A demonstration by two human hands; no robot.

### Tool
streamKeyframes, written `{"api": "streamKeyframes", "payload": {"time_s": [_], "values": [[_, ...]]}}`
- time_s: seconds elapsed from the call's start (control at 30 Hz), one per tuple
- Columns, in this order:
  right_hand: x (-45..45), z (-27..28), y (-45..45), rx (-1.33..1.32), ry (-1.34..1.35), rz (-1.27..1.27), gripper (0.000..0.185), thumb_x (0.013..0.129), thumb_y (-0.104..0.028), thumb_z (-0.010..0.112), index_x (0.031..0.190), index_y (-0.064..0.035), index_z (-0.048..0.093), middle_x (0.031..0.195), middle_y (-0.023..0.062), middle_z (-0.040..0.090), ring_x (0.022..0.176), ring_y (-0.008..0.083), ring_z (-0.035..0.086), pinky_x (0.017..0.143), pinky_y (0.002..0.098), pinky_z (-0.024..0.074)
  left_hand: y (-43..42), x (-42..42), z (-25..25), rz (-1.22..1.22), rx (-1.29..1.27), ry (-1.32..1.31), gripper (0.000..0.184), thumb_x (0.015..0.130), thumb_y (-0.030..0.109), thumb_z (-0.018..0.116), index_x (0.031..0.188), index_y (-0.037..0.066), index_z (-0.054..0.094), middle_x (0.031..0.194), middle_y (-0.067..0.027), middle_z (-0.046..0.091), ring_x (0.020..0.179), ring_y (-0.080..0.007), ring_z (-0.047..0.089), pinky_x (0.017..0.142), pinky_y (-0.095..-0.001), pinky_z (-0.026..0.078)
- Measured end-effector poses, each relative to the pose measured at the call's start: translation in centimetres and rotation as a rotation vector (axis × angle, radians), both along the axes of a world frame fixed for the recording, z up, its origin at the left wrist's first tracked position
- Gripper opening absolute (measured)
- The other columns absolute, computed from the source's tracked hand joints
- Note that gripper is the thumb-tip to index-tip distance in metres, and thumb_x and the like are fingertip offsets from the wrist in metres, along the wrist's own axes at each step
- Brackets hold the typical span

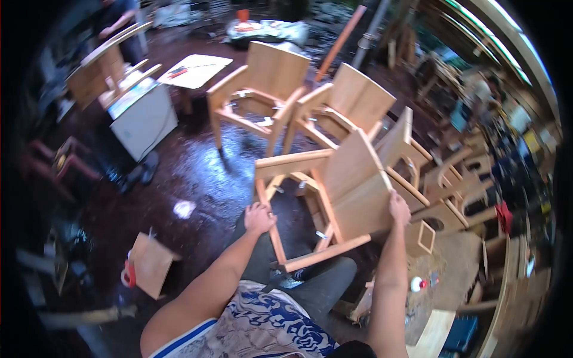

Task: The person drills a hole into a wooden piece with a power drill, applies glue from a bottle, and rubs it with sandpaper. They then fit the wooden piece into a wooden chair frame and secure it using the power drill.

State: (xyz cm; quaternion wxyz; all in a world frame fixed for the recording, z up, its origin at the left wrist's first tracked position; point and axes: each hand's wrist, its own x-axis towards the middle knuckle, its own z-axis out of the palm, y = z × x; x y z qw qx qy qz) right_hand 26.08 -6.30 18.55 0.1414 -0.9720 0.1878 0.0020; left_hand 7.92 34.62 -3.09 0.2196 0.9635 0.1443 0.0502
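A wooden armchair frame (358, 191) with an open seat and a solid panel back is tilted in front of my knees. My left hand (260, 218) is closed over a rail of its seat frame. With my right hand (399, 209) I grip the outer edge of the backrest. Metal brackets show inside the corners of the seat opening. Just beyond, two similar armchairs stand upright: one chair (277, 68) at the back and another chair (361, 89) to its right.
More chair frames (412, 143) crowd the right side. A white-topped table (196, 70) and a white box (143, 122) stand back left. Near my left lie a wooden board (152, 265) and a red tape roll (129, 271). A bottle (416, 284) sits right. Two people are farther off.
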Motion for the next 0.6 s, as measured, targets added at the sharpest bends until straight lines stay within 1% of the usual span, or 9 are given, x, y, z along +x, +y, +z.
{"api": "streamKeyframes", "payload": {"time_s": [0.07, 0.2, 0.23, 0.27, 0.33, 0.37, 0.4, 0.5, 0.6], "values": [[-0.5, 0.2, -0.1, -0.01, -0.043, 0.063, 0.066, 0.093, -0.071, 0.038, 0.124, -0.0202, 0.067, 0.122, 0.0169, 0.069, 0.119, 0.0377, 0.062, 0.1, 0.0491, 0.0466, 0.7, -0.1, -0.2, 0.023, -0.101, 0.013, 0.036, 0.078, 0.044, 0.069, 0.101, 0.017, 0.076, 0.117, -0.0033, 0.069, 0.124, -0.0204, 0.054, 0.108, -0.0463, 0.036], [-1.3, 0.8, 0.3, -0.108, 0.006, 0.128, 0.066, 0.087, -0.072, 0.049, 0.119, -0.0164, 0.065, 0.118, 0.0184, 0.07, 0.115, 0.0388, 0.064, 0.096, 0.0499, 0.0488, 2.1, -0.6, -1.0, 0.123, -0.278, -0.056, 0.038, 0.077, 0.04, 0.072, 0.104, 0.015, 0.076, 0.126, -0.0044, 0.065, 0.132, -0.0224, 0.05, 0.114, -0.0444, 0.034], [-1.3, 0.8, 0.2, -0.137, 0.003, 0.147, 0.065, 0.085, -0.07, 0.054, 0.118, -0.0156, 0.063, 0.116, 0.019, 0.07, 0.114, 0.0393, 0.064, 0.095, 0.0498, 0.0497, 2.4, -1.1, -0.4, 0.146, -0.256, 0.021, 0.054, 0.075, 0.045, 0.074, 0.121, 0.015, 0.069, 0.136, -0.0062, 0.06, 0.134, -0.026, 0.048, 0.113, -0.043, 0.037], [-1.4, 0.7, 0.1, -0.167, 0.0, 0.164, 0.065, 0.082, -0.069, 0.06, 0.118, -0.0149, 0.062, 0.115, 0.0195, 0.071, 0.112, 0.0397, 0.065, 0.093, 0.0497, 0.0507, 2.8, -1.9, 0.1, 0.153, -0.249, 0.014, 0.054, 0.075, 0.045, 0.074, 0.121, 0.015, 0.069, 0.136, -0.0062, 0.06, 0.134, -0.026, 0.048, 0.113, -0.043, 0.037], [-1.6, 0.6, 0.0, -0.151, -0.011, 0.17, 0.063, 0.082, -0.067, 0.062, 0.118, -0.0148, 0.061, 0.114, 0.0196, 0.071, 0.111, 0.0399, 0.065, 0.093, 0.05, 0.0509, 3.4, -3.8, 1.1, 0.223, -0.335, 0.119, 0.08, 0.073, 0.052, 0.076, 0.142, 0.017, 0.054, 0.143, -0.0084, 0.054, 0.137, -0.0299, 0.046, 0.113, -0.0432, 0.038], [-1.7, 0.6, -0.1, -0.142, -0.015, 0.165, 0.061, 0.082, -0.064, 0.064, 0.118, -0.0147, 0.061, 0.114, 0.0197, 0.071, 0.111, 0.0401, 0.066, 0.092, 0.0502, 0.0511, 4.1, -4.7, 1.1, 0.191, -0.397, 0.16, 0.101, 0.07, 0.058, 0.078, 0.152, 0.016, 0.038, 0.148, -0.0138, 0.049, 0.139, -0.0338, 0.044, 0.114, -0.0431, 0.037], [-1.7, 0.5, -0.2, -0.136, -0.019, 0.166, 0.061, 0.082, -0.064, 0.064, 0.118, -0.0147, 0.061, 0.114, 0.0197, 0.071, 0.111, 0.0401, 0.066, 0.092, 0.0502, 0.0511, 4.8, -5.6, 0.4, 0.192, -0.391, 0.156, 0.101, 0.07, 0.058, 0.078, 0.152, 0.016, 0.038, 0.148, -0.0138, 0.049, 0.139, -0.0338, 0.044, 0.114, -0.0431, 0.037], [-2.1, -0.5, -1.1, -0.139, -0.068, 0.168, 0.059, 0.085, -0.062, 0.064, 0.117, -0.0133, 0.061, 0.112, 0.0207, 0.071, 0.109, 0.041, 0.066, 0.092, 0.051, 0.051, 6.0, -8.6, -0.1, 0.196, -0.651, 0.156, 0.11, 0.068, 0.058, 0.078, 0.155, 0.01, 0.032, 0.15, -0.0231, 0.045, 0.138, -0.0362, 0.046, 0.114, -0.0432, 0.037], [-2.1, -1.0, -1.7, -0.117, -0.087, 0.177, 0.057, 0.087, -0.061, 0.063, 0.115, -0.0117, 0.061, 0.111, 0.0211, 0.071, 0.108, 0.0416, 0.066, 0.091, 0.0515, 0.0511, 7.3, -11.2, -2.1, 0.226, -0.789, 0.253, 0.107, 0.069, 0.055, 0.075, 0.155, 0.009, 0.031, 0.147, -0.0235, 0.049, 0.136, -0.0372, 0.048, 0.113, -0.0432, 0.037]]}}
